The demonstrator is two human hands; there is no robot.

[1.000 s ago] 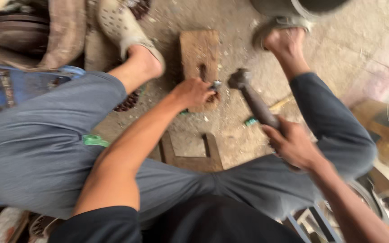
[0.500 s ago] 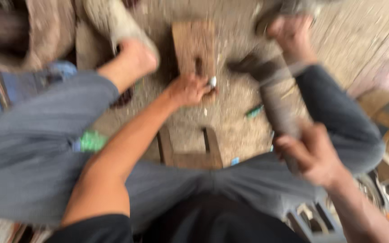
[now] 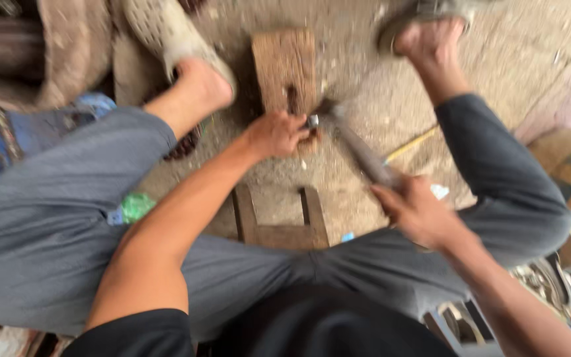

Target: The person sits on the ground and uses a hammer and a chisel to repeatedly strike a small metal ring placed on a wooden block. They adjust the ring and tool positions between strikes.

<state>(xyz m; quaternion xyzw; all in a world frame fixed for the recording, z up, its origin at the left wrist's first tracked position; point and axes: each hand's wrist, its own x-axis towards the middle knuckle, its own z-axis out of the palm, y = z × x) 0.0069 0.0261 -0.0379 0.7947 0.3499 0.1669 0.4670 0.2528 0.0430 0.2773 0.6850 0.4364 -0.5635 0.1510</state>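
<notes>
Head view, looking down between the seated person's knees. The left hand (image 3: 273,134) reaches forward with the forearm running diagonally from lower left to upper right; its fingers are curled closed around a small pale metal piece (image 3: 312,121), pinched at the lower edge of the wooden block (image 3: 284,69). How much of the piece lies inside the grip cannot be told, since motion blur softens the outline.

The right hand (image 3: 418,213) sits lower and to the right, wrist bent inward, fingers wrapped tightly about the lower end of the hammer (image 3: 358,149). The hammer's long axis runs obliquely from the right hand at lower right up to the upper left; its dark head points toward the metal piece and lies just beside, possibly touching, it at the block's lower right corner. Contact cannot be confirmed because of blur.

The block lies on the dusty concrete floor (image 3: 365,53), long axis pointing away from the person, with a dark slot near its lower end. A low wooden frame (image 3: 279,225) stands between the knees. A sandalled foot (image 3: 180,53) rests left of the block, a second foot (image 3: 427,36) to its right.
</notes>
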